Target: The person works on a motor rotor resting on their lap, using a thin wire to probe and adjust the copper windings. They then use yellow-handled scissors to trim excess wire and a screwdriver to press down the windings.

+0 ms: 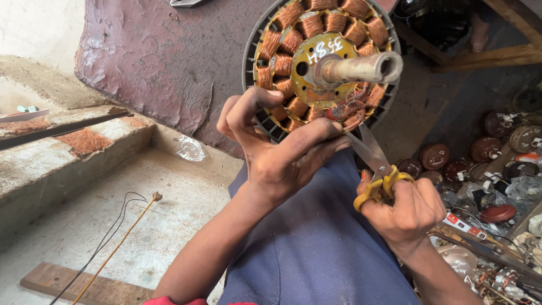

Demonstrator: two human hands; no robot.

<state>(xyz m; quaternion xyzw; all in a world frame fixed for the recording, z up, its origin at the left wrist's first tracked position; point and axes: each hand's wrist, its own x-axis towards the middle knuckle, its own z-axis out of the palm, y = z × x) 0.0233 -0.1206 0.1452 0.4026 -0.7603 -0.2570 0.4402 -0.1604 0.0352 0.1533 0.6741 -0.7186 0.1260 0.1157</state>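
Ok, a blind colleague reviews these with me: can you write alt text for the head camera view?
A person's left hand steadies a round motor stator wound with copper coils, while the right hand works yellow-handled scissors at its lower windings. Round dark parts lie at right, thin wires on the concrete floor at left.

Close head view, steeply downward

Clearance around the stator

Left hand and scissors close off the lower rim of the stator; its shaft projects toward the camera. Open concrete floor lies left; cluttered round parts block the right.
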